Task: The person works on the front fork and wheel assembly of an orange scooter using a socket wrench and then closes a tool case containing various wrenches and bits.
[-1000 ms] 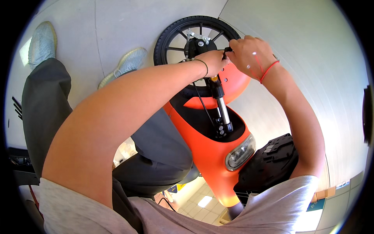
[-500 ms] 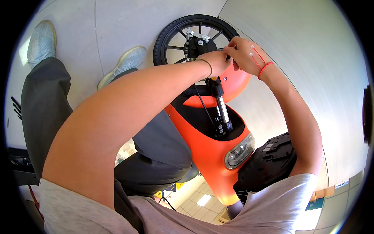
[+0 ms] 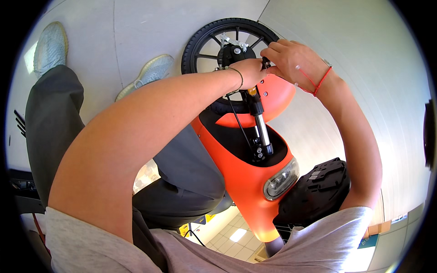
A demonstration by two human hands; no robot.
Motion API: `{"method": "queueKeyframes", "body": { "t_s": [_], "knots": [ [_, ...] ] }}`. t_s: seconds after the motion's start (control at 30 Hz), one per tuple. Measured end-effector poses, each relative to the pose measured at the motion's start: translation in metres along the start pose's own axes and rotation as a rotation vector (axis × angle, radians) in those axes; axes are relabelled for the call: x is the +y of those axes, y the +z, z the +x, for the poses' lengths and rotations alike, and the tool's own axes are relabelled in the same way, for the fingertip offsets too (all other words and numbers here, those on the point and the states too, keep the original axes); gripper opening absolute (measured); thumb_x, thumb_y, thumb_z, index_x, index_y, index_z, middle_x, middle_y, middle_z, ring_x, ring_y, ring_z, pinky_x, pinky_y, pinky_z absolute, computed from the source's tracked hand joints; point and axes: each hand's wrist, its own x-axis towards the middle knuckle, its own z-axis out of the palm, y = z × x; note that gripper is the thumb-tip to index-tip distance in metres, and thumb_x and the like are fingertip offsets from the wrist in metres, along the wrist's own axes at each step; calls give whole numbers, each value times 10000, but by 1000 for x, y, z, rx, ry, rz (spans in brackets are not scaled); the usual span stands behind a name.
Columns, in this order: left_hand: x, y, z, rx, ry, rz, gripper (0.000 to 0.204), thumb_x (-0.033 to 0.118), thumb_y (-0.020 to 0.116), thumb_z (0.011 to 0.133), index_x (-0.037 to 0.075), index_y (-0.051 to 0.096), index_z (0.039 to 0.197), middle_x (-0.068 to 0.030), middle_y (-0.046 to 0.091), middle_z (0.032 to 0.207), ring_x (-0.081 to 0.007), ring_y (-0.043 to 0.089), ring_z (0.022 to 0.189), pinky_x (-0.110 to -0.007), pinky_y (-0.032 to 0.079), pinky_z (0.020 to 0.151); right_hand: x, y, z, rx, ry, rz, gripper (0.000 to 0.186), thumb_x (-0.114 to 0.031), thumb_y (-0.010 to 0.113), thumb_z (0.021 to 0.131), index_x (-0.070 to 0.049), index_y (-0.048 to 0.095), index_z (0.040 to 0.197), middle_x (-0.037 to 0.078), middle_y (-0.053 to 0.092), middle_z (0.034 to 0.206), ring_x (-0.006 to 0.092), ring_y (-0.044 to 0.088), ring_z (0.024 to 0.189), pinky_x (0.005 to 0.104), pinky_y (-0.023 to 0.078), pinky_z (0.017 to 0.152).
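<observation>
Over the front wheel (image 3: 195,56) of an orange scooter, my left hand (image 3: 248,73) is closed by the black-and-silver fork (image 3: 261,125); what it holds is hidden. Beside it, my right hand (image 3: 293,63) curls its fingers on a small black part (image 3: 266,62) above the orange mudguard (image 3: 277,95). The wheel's hub carries a silver bracket (image 3: 241,45) and bolt, with a black cable (image 3: 237,119) running down to the fork's clamp in the dark opening of the orange body (image 3: 230,177).
A headlight (image 3: 281,179) and a black plastic panel (image 3: 318,189) are beside my right forearm. My legs and light-blue shoes (image 3: 50,48) are at left on the pale floor (image 3: 91,27). Black rods (image 3: 19,123) lie at the left edge, cardboard (image 3: 380,227) at lower right.
My right hand shifted slightly toward my left hand half a second ago and is now back up and to the right, its fingertips on the black part. My left hand has barely moved.
</observation>
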Motion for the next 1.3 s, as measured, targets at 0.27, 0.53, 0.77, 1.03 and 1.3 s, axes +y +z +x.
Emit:
{"method": "queueKeyframes", "body": {
  "t_s": [0.27,0.53,0.77,1.03,1.3],
  "knots": [
    [-6,14,2,49,134,138,368,340,376,963,58,570,1099,-134,646,971,-312,629,919,-396,484,789,-14,-7,1,-270,315,139,254,-241,557,893,-2,643,921,138,669,789,332,627,755,410,495,687],
    [13,6,-6,-37,-20,93,364,335,370,970,74,546,1153,-126,647,991,-302,629,928,-399,483,802,-6,12,11,-276,790,642,335,-254,461,858,17,647,791,118,638,694,247,573,597,376,485,549],
    [18,0,1,-90,-76,30,371,338,384,957,67,563,1139,-128,659,1015,-293,632,958,-399,480,820,-2,25,7,-15,1173,1446,278,-240,502,890,-16,653,955,114,655,744,216,576,597,356,483,544],
    [-3,-5,2,-50,15,-46,337,345,464,944,49,615,995,-111,656,906,-231,611,819,-323,468,772,-8,15,-1,46,294,296,368,-345,611,884,5,635,995,129,631,849,291,608,826,367,489,749],
    [5,-7,0,-43,-10,-71,370,379,533,913,24,623,964,-128,653,841,-270,630,804,-350,481,768,-4,-2,1,-70,291,274,268,-253,639,866,-7,635,973,132,635,890,294,616,795,373,495,700]
  ]
}}
